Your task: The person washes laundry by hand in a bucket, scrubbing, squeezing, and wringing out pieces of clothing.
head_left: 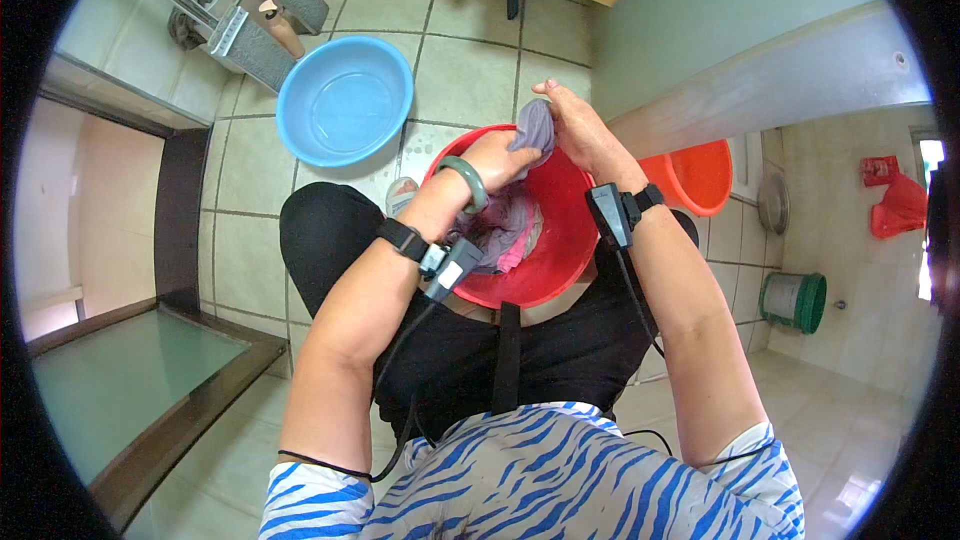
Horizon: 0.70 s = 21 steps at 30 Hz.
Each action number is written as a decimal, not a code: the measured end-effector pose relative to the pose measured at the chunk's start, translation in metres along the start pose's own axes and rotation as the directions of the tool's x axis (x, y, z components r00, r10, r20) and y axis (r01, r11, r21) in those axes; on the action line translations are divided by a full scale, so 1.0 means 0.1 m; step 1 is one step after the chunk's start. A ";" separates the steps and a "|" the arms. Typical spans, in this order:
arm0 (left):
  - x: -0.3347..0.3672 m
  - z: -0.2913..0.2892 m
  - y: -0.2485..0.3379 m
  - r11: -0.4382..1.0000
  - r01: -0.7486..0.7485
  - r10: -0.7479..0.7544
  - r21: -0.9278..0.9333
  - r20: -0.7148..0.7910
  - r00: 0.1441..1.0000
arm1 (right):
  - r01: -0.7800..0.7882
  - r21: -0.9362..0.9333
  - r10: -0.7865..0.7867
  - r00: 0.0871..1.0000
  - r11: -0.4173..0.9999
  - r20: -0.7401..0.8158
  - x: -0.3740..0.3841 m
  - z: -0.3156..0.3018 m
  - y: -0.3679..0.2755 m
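1. Grip, left hand point(497, 160): clenched around a grey cloth point(536, 125), part of which projects past the fingers.
2. Grip, right hand point(588, 135): positioned directly beside the grey cloth; its fingers are partly hidden, so whether they clasp the cloth cannot be determined.
3. Grey cloth: located between both hands, raised over the far side of a red bucket point(570, 252).
4. Red bucket: stands between the person's knees and contains crumpled grey and pink fabric point(497, 240), gathered toward the left.
5. Left wrist: carries a green bangle point(464, 176).
6. Blue basin point(348, 112): rests on the tiled floor point(248, 252), ahead and left of the red bucket.
7. Orange basin point(705, 178): sits right of the red bucket, partly covered by the right wrist.
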<state>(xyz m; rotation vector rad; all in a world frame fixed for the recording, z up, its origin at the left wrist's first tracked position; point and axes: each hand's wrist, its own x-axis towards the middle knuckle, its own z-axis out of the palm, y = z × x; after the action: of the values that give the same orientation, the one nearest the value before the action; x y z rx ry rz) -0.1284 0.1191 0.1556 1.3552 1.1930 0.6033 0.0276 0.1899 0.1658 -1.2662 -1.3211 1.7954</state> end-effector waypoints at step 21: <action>-0.15 -0.70 0.19 0.749 -0.070 -0.093 -0.659 -0.209 0.973 | 0.072 0.265 -0.066 0.997 0.961 -0.032 -1.03 -0.16 -0.39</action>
<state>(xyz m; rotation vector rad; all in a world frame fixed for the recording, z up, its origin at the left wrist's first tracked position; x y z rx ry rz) -0.1904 0.1378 0.1910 0.6714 1.0138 1.0824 0.0793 0.1224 0.2379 -1.0777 -1.0553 1.8320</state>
